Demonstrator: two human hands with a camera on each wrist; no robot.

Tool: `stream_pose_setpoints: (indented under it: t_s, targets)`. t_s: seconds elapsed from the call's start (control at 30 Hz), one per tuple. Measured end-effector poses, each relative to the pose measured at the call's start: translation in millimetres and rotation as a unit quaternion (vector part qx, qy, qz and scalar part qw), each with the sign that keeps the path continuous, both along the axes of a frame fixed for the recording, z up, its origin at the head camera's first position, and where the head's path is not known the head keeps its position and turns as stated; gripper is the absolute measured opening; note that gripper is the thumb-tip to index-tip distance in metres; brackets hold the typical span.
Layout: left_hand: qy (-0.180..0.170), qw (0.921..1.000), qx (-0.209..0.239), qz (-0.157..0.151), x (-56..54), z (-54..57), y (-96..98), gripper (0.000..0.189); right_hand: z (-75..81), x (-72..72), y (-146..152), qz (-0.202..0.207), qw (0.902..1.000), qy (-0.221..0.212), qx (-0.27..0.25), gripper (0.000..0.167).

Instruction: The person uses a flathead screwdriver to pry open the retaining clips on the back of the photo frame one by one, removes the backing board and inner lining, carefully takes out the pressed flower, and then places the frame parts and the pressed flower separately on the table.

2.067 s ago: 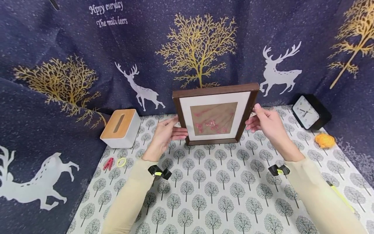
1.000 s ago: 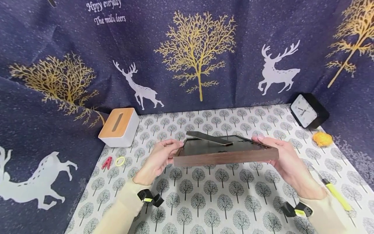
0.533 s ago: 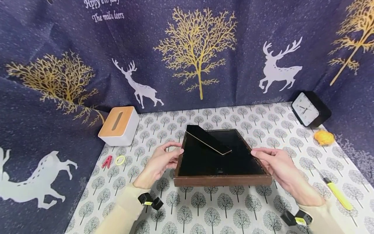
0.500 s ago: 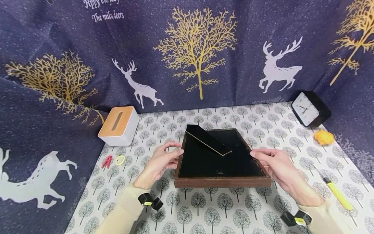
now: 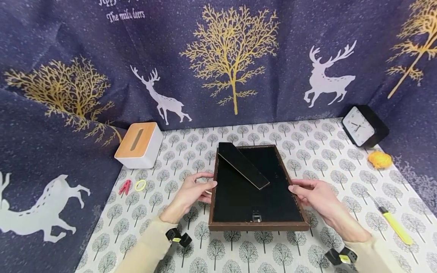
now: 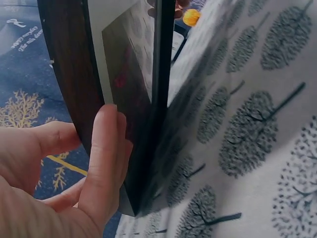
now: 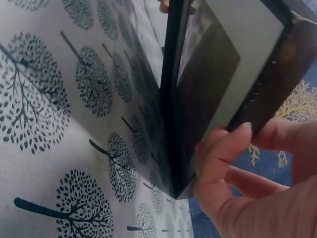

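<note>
Left hand [image 5: 192, 189] pinches one side of the frame [image 5: 254, 203], right hand [image 5: 319, 197] the other! It's face down, black stand [image 5: 243, 167] slanting on top.

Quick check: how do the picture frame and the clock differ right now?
Pose: the picture frame shows its black back in the head view, while the clock shows its white dial. Handling: the left hand and right hand hold the picture frame; neither touches the clock. Size: the picture frame looks larger than the clock. Both have black surfaces.
</note>
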State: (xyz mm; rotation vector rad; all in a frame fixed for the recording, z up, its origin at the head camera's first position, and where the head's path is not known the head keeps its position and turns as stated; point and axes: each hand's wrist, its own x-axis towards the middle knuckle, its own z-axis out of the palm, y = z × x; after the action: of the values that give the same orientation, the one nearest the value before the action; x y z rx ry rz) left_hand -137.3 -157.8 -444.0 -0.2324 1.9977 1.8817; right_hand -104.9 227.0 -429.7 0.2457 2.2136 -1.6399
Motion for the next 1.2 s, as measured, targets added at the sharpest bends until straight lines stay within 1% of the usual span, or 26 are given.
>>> stream_pose_setpoints:
  t_s: [0.17, 0.23, 0.33, 0.47, 0.57, 0.67, 0.73, 0.77, 0.87, 0.93, 1.03, 1.13, 1.2]
  targets:
    - [0.012, 0.9998, -0.009, 0.015, 4.2, -4.3, 1.0, 0.053, -3.5, 1.6, -1.2, 0.028, 0.9994, -0.004, -0.017, 0.064]
    - [0.013, 0.9997, -0.01, 0.016, 4.9, -6.2, 1.3, 0.053, -4.9, 2.0, -1.0, 0.039, 0.9992, 0.0, -0.011, 0.065]
    - [0.012, 0.9997, -0.013, 0.014, 5.6, -9.0, 1.3, 0.053, -8.1, 2.2, -0.2, 0.055, 0.9982, 0.015, 0.017, 0.064]
    - [0.013, 0.9997, -0.021, 0.0, 6.5, -12.0, 0.7, 0.055, -12.1, 2.4, 0.3, 0.077, 0.995, 0.035, 0.052, 0.064]
    - [0.011, 0.9994, -0.031, -0.014, 7.5, -12.8, 1.6, 0.057, -14.2, 2.9, -0.1, 0.098, 0.9907, 0.052, 0.079, 0.064]
    - [0.016, 0.9985, -0.044, -0.029, 7.8, -13.7, 3.7, 0.058, -16.3, 3.1, -0.8, 0.112, 0.9857, 0.07, 0.105, 0.063]
    - [0.026, 0.9972, -0.058, -0.039, 7.6, -14.9, 5.3, 0.058, -18.5, 2.3, -1.6, 0.116, 0.9825, 0.081, 0.121, 0.061]
    - [0.032, 0.9965, -0.065, -0.042, 7.5, -15.6, 6.2, 0.057, -20.0, 1.7, -2.1, 0.12, 0.9795, 0.091, 0.134, 0.06]
    - [0.047, 0.9934, -0.093, -0.047, 8.0, -17.9, 8.3, 0.053, -25.1, 0.3, -4.2, 0.126, 0.9767, 0.099, 0.143, 0.056]
    - [0.049, 0.991, -0.115, -0.049, 9.1, -18.4, 9.4, 0.047, -28.3, 0.1, -6.0, 0.13, 0.9749, 0.102, 0.149, 0.053]
    - [0.048, 0.9869, -0.145, -0.052, 10.0, -17.8, 11.5, 0.043, -30.8, 0.7, -8.4, 0.124, 0.9769, 0.095, 0.146, 0.052]
    - [0.051, 0.9816, -0.174, -0.059, 9.8, -15.4, 14.0, 0.044, -30.6, 1.0, -10.2, 0.117, 0.9769, 0.094, 0.152, 0.051]
    - [0.055, 0.9761, -0.2, -0.063, 9.3, -13.5, 15.5, 0.046, -29.8, 0.8, -11.1, 0.114, 0.9771, 0.09, 0.155, 0.052]
